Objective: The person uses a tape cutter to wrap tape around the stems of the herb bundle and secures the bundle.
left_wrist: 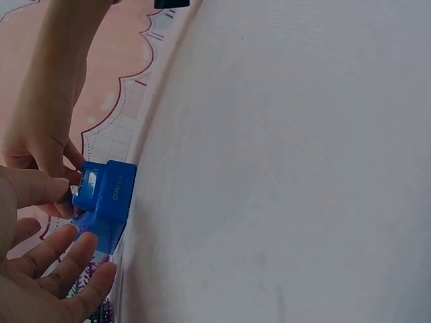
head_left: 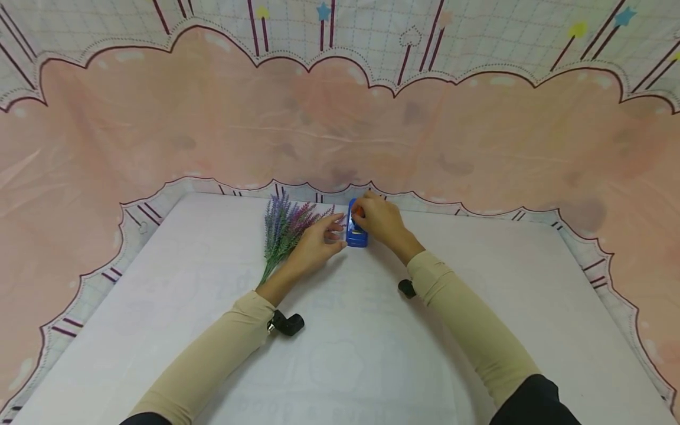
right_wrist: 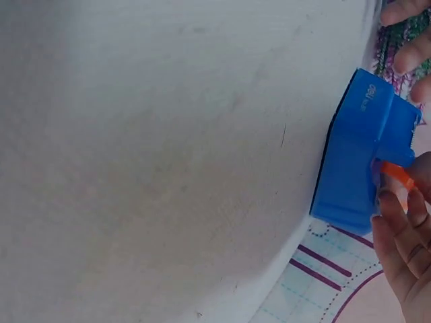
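A blue tape dispenser (head_left: 357, 240) stands at the far edge of the white tabletop, lettered "deli" on its side in both wrist views. My right hand (head_left: 386, 223) is over its top and pinches an orange-cored tape roll (right_wrist: 397, 174) at the dispenser's opening. Part of the roll is hidden by the fingers and the blue body. Just left of the dispenser is my left hand (head_left: 317, 241), its fingers spread and loosely bent, holding nothing. In the left wrist view, its fingertips overlap the dispenser's end.
A bunch of artificial lavender (head_left: 281, 230), purple and pink with green stems, lies behind my left forearm. The white tabletop (head_left: 340, 354) spreads toward me. Beyond its edge hangs a peach cloth (head_left: 319, 130) with scalloped borders.
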`<control>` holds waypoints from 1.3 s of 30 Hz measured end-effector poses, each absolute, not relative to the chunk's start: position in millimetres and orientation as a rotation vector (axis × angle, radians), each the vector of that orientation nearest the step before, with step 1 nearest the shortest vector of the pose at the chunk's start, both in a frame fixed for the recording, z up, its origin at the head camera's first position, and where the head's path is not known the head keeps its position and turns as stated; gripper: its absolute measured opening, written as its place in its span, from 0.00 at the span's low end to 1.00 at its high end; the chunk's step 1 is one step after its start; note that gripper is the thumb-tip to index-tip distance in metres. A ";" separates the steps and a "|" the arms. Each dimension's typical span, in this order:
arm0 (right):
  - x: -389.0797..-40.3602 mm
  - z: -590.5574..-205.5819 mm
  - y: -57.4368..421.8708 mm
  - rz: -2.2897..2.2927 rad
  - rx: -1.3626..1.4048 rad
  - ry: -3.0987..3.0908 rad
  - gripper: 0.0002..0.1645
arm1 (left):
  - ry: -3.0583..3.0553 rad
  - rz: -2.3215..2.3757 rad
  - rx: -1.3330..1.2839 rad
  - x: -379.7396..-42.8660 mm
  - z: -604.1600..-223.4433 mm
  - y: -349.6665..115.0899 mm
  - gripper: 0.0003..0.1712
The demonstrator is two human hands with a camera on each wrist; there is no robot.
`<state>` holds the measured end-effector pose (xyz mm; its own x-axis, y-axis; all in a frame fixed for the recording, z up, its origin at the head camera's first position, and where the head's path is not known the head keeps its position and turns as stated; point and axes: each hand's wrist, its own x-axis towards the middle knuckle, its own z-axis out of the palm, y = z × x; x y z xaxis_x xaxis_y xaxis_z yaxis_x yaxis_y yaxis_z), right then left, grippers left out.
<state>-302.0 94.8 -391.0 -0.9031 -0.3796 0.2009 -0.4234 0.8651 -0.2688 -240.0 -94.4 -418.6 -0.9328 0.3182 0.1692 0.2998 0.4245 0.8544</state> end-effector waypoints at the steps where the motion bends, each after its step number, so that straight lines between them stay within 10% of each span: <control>1: -302.0 -391.0 94.7 0.475 0.625 -2.894 0.11 | 2.641 1.570 0.567 -240.0 -418.4 -94.3 0.39; 39: -306.6 -395.5 105.8 1.031 0.510 -2.622 0.07 | 2.642 1.599 0.410 -294.7 -417.7 -62.3 0.33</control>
<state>-306.6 105.8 -395.5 -0.8992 -0.2208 0.3777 -0.4190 0.6833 -0.5979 -294.7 -62.3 -417.7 -0.9650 0.2367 0.1127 0.2096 0.4383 0.8740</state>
